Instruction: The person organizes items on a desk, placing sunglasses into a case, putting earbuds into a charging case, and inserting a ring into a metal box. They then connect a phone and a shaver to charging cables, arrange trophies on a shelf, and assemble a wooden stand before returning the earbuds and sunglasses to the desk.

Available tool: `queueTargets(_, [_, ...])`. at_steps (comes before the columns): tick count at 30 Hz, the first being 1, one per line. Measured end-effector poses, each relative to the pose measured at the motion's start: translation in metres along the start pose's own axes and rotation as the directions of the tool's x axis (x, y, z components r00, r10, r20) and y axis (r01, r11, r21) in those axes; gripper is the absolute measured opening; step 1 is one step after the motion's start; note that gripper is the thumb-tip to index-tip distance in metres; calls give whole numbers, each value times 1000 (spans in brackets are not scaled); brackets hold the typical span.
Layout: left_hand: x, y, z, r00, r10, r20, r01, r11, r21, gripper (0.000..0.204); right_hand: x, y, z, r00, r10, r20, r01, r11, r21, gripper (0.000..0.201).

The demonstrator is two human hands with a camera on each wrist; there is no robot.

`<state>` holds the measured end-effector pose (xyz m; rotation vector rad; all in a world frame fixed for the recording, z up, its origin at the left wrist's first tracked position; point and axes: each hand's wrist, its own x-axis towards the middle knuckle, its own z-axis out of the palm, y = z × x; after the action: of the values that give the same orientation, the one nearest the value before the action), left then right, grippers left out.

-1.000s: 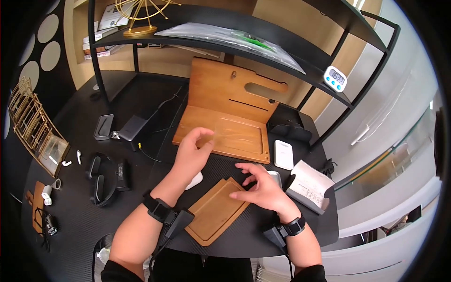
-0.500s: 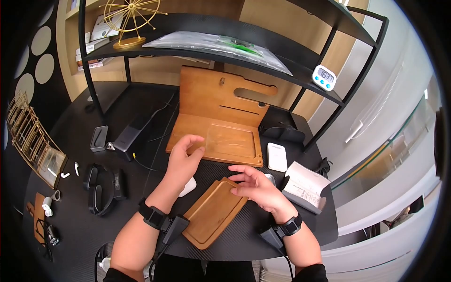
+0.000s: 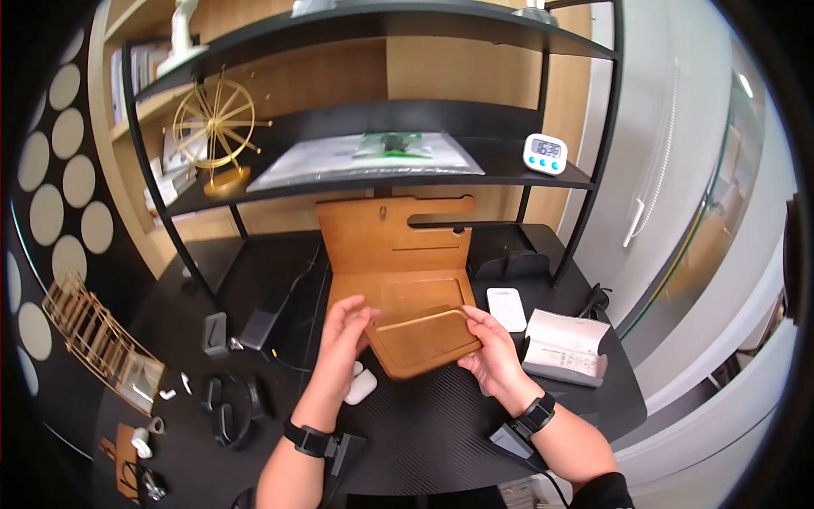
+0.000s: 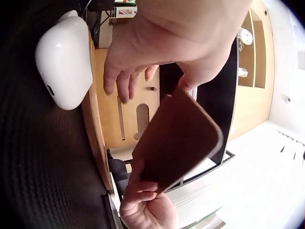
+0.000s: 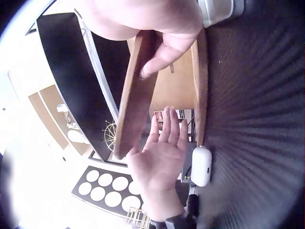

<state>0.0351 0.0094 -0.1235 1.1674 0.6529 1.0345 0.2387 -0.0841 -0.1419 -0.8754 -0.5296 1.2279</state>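
My right hand (image 3: 494, 352) pinches the right end of a brown wooden tray (image 3: 424, 341), held tilted above the table. Beside the tray's left end is my left hand (image 3: 343, 339), its fingers extended. In the left wrist view, the left thumb touches the edge of the tray (image 4: 176, 138), while the other fingers stay off it. The right wrist view shows the left hand (image 5: 159, 160) with its palm facing the camera and the right thumb pressed on the tray (image 5: 136, 100). Behind the tray stands a wooden stand (image 3: 394, 246) with an upright slotted panel and recessed base.
A white earbud case (image 3: 361, 388) lies near my left wrist. To the right are a white rectangular device (image 3: 506, 310) and an open box (image 3: 564, 343). Black headgear (image 3: 229, 411) and a gold rack (image 3: 106, 339) are at left. A shelf holding a timer (image 3: 544, 154) spans the back.
My right hand has taken hold of the tray and lifted it off the table, toward the stand. My left hand has moved beside its left end. The head view has tilted up.
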Motion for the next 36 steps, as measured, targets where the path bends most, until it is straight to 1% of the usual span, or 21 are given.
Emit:
queueTargets(1, [-3, 4, 4, 997, -73, 8, 73, 997, -16, 32, 0, 0, 0, 999, -35, -38, 35, 999, 0, 32])
queueTargets(2, [-3, 6, 6, 988, -100, 114, 113, 987, -114, 34, -1, -1, 0, 995, -70, -76, 70, 998, -6, 33])
queueTargets(4, [-4, 20, 17, 932, -248, 266, 314, 917, -246, 38, -4, 0, 3, 986, -100, -133, 104, 994, 20, 37])
queueTargets(5, [-6, 27, 24, 930, -243, 277, 311, 921, -236, 38, -5, 1, 5, 984, -112, -139, 119, 992, 43, 38])
queueTargets(7, [-5, 39, 39, 915, -263, 305, 268, 963, 28, 40, -7, -1, 6, 984, -110, -140, 124, 988, 94, 42])
queueTargets(8, [-2, 43, 46, 915, -261, 309, 264, 964, 31, 40, -8, -3, 6, 983, -116, -140, 130, 987, 95, 42])
queueTargets(10, [8, 48, 54, 900, -249, 357, 225, 968, 107, 42, -7, -4, 8, 970, -185, -160, 211, 964, 164, 45])
queueTargets(11, [16, 45, 58, 909, -243, 338, 238, 970, 57, 40, -11, -3, 11, 943, -265, -203, 302, 935, 185, 49])
queueTargets(12, [26, 37, 59, 908, -240, 343, 230, 971, 70, 40, -12, -3, 11, 940, -274, -203, 313, 929, 196, 49])
queueTargets(14, [45, 19, 61, 924, -249, 291, 292, 950, -114, 37, -12, -6, 11, 916, -365, -169, 393, 902, 179, 49])
queueTargets(15, [51, 15, 62, 916, -298, 267, 341, 931, -132, 34, -13, -8, 13, 929, -341, -145, 363, 915, 176, 47])
queueTargets(16, [58, 7, 62, 913, -294, 282, 338, 933, -121, 34, -12, -7, 12, 925, -350, -147, 370, 917, 149, 41])
queueTargets(18, [75, -10, 58, 890, -374, 260, 429, 880, -203, 33, -9, -7, 10, 937, -327, -127, 345, 924, 163, 41])
queueTargets(20, [86, -22, 58, 881, -383, 278, 442, 877, -191, 32, -9, -10, 9, 934, -337, -119, 353, 922, 161, 39])
queueTargets(22, [95, -33, 58, 877, -396, 272, 465, 843, -271, 31, -7, -6, 5, 953, -295, -70, 302, 944, 132, 38])
queueTargets(23, [98, -36, 59, 872, -398, 285, 471, 841, -267, 31, -7, -6, 5, 956, -287, -61, 293, 947, 129, 34])
queueTargets(25, [98, -43, 59, 861, -427, 276, 495, 827, -265, 31, -5, -3, 3, 962, -260, -77, 269, 954, 135, 34])
queueTargets(30, [95, -47, 60, 880, -409, 243, 470, 827, -308, 33, -5, -3, 3, 981, -175, -90, 186, 971, 148, 26])
queueTargets(31, [95, -47, 60, 884, -406, 230, 463, 828, -316, 33, -5, -3, 4, 979, -169, -117, 184, 973, 136, 21])
queueTargets(34, [100, -52, 55, 888, -393, 238, 457, 812, -363, 34, -4, -1, 3, 980, -136, -147, 163, 968, 191, 19])
queueTargets(36, [101, -51, 53, 883, -394, 255, 465, 806, -367, 35, -3, 2, 1, 978, -145, -151, 172, 968, 182, 18])
